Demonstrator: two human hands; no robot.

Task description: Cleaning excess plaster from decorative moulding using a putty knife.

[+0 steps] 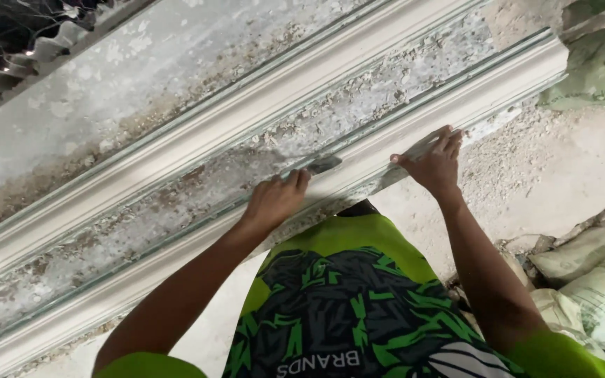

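From the head camera, two long white plaster mouldings run slantwise across a grey, crusted worktop [141,77]. The near moulding [456,98] lies along the worktop's front edge; the far moulding [197,133] lies parallel behind it, well apart. Both are smooth, with stepped ridges along their length. Between them the worktop is rough and mottled, strewn with dried plaster crumbs.

Two bare hands rest on the near moulding. The left hand [274,201] has its grip closed around a small scraper, whose flat grey blade [323,164] pokes out past the fingertips and lies against the moulding's upper edge. The right hand [434,164] holds nothing that shows; its fingers are spread flat on the moulding's face, pressing against it, a short way to the right of the left hand.

The person wears a lime-green shirt [344,308] with a black and green jagged pattern. Below the worktop is a dusty floor [568,175] with loose rubble. At least three woven sacks show: two pale ones [596,280] lying stuffed at the lower right, and one greenish sack [603,70] at the upper right. What fills them cannot be seen.
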